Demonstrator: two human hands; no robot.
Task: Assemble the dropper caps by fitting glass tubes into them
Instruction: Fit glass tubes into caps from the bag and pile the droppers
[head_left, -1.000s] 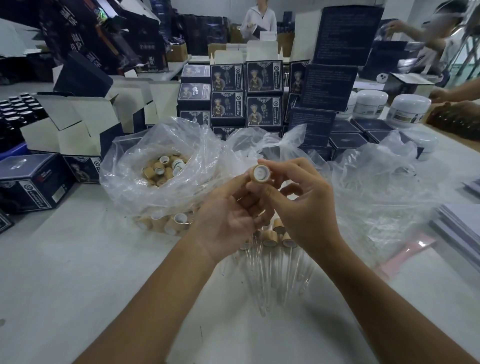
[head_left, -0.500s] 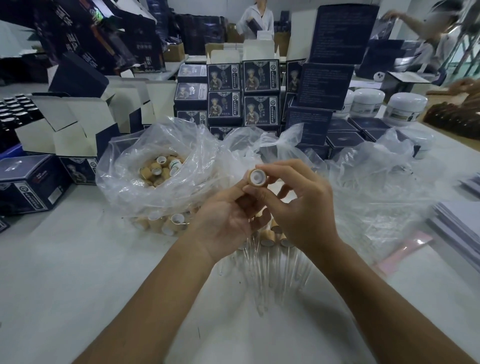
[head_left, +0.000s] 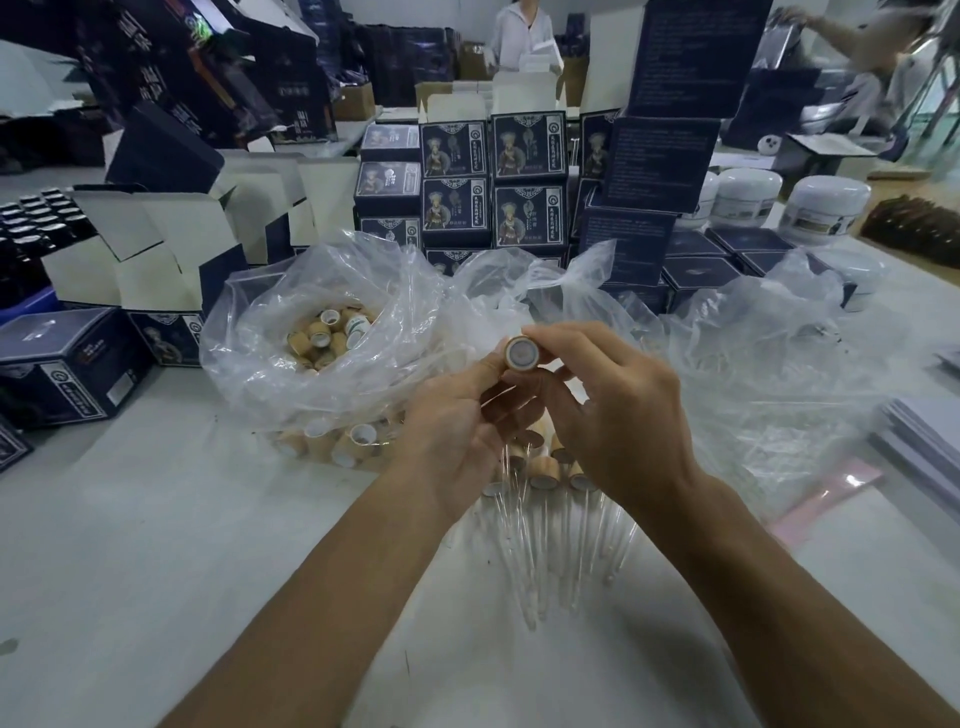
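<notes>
White table (head_left: 156, 545) w/ plastic bag of caps (head_left: 322, 332), assembled droppers (head_left: 545, 519), navy boxes (head_left: 498, 182), jars (head_left: 826, 208).

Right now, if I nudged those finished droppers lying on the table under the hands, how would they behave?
The finished droppers would probably roll or pivot: each is a round wood-coloured cap on a thin clear tube. They look light, so a small nudge should scatter the fan. The tubes look like thin glass, so likely fragile; pushing them against each other seems risky.

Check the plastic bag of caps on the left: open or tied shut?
Open: the plastic bag has its mouth spread wide, with loose caps visible inside.
</notes>
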